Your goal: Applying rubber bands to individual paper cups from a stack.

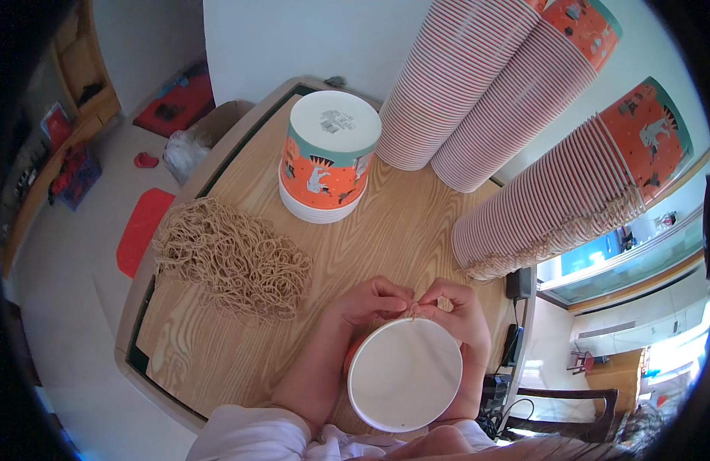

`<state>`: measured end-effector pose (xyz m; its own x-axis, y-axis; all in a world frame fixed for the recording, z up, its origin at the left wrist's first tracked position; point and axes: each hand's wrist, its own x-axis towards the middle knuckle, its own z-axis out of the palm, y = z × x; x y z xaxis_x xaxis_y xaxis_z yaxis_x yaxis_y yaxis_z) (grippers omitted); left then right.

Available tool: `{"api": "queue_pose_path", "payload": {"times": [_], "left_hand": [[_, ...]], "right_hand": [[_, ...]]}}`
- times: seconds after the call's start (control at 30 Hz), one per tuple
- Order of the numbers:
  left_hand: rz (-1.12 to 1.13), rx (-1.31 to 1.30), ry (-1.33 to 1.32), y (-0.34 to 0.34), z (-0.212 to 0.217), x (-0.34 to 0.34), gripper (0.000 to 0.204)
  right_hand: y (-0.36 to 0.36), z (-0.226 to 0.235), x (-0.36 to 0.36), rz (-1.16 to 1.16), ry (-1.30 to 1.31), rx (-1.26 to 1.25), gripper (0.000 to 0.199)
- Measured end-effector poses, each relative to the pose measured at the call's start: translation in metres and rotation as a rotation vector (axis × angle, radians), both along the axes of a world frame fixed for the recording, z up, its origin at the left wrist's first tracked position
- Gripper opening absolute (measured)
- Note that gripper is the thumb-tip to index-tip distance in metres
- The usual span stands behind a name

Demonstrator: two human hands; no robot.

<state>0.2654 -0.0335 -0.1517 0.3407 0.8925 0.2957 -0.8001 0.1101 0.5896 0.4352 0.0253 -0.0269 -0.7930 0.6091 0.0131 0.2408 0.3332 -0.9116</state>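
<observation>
A white-lined paper bucket (405, 375) is tilted in front of me, its round mouth facing up toward me. At the far edge of its rim, a short bit of tan cord (413, 310) shows between my fingertips. My left hand (376, 298) pinches the cord from one side, and my right hand (456, 309) pinches it from the other. Both sets of fingertips almost meet just above the rim. Part of the bucket's orange outside shows by my left wrist. A loose heap of tan cords (236, 257) lies on the table to the left.
Upside-down orange buckets (328, 165) stand beyond the cords. Two tall bucket stacks (462, 84) lean at the back; another stack (555, 196), with cords along its side, stands right. Black power adapters (518, 284) sit at the right edge of the wooden table (178, 361).
</observation>
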Motion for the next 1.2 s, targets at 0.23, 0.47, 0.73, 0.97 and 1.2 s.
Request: {"api": "queue_pose_path", "payload": {"times": [0.23,0.47,0.73,0.97,1.2], "left_hand": [[0.05,-0.106,0.21,-0.005,0.01,-0.005,0.021],[0.053,-0.092,0.342,0.0,0.012,-0.004,0.02],[0.071,-0.058,0.261,0.002,0.013,0.0,0.014],[0.089,-0.097,0.184,0.003,0.009,0.003,0.009],[0.108,-0.097,0.196,0.004,0.008,0.006,0.007]], "right_hand": [[-0.002,0.005,0.01,-0.091,-0.05,0.074,0.014],[-0.005,0.004,0.004,-0.105,-0.036,0.046,0.011],[-0.001,-0.006,0.002,-0.054,0.05,-0.071,0.012],[0.002,-0.012,0.002,-0.022,0.095,-0.237,0.013],[0.003,-0.015,0.002,0.003,0.122,-0.299,0.012]]}}
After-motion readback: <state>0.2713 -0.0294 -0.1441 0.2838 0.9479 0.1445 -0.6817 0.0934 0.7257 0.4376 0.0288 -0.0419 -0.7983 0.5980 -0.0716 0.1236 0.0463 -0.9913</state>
